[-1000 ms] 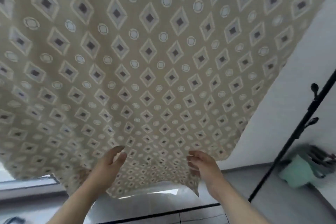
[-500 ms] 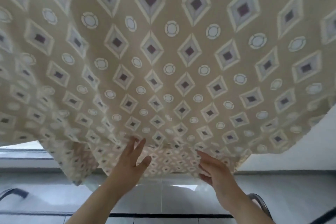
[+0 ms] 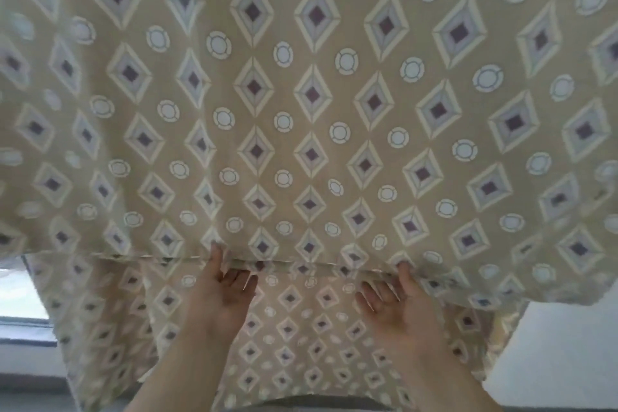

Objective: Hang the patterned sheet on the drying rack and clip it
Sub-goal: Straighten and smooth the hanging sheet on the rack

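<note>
The beige patterned sheet (image 3: 311, 100), printed with purple diamonds and white circles, hangs in front of me and fills nearly the whole view. Its front layer ends in a hem running across at hand height, and a second layer hangs lower behind it. My left hand (image 3: 227, 291) pinches that hem, thumb on the front and fingers curled behind. My right hand (image 3: 398, 301) pinches the same hem further right in the same way. The drying rack and any clips are hidden by the fabric.
A bright window (image 3: 16, 291) with a dark sill (image 3: 26, 341) shows past the sheet's lower left edge. A white wall (image 3: 555, 344) shows at the lower right. A grey floor strip runs along the bottom.
Both hands went from open under the fabric to pinching the front layer's hem. The sheet now looms closer and wider, and the black rack pole seen a second ago has left the view.
</note>
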